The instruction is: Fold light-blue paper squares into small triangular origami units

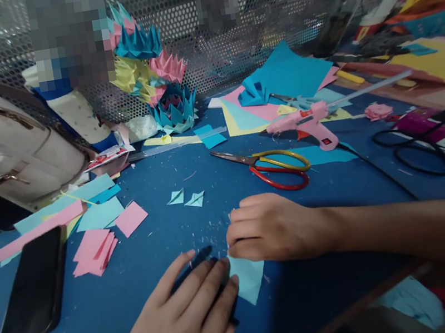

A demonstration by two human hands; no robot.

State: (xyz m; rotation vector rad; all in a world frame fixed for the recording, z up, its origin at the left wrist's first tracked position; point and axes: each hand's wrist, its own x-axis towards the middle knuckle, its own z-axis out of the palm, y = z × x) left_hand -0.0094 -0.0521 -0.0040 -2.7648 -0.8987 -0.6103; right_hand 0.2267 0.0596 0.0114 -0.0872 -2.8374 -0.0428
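Observation:
A small light blue paper square lies on the blue table near its front edge. My right hand, fingers curled together, presses on the far corner of this paper and hides part of it. Fingers stretched out and somewhat spread, my left hand rests at the paper's left edge, with its fingertips touching or very close to it. Beyond the hands lie two small folded light blue paper pieces, one on the left and one on the right. Scissors with red and yellow handles lie past my right hand.
A phone, pink paper squares and paper strips lie left, by a pale bag. Behind stand a bottle and folded paper flowers. A pink glue gun with a black cord lies right, near coloured sheets.

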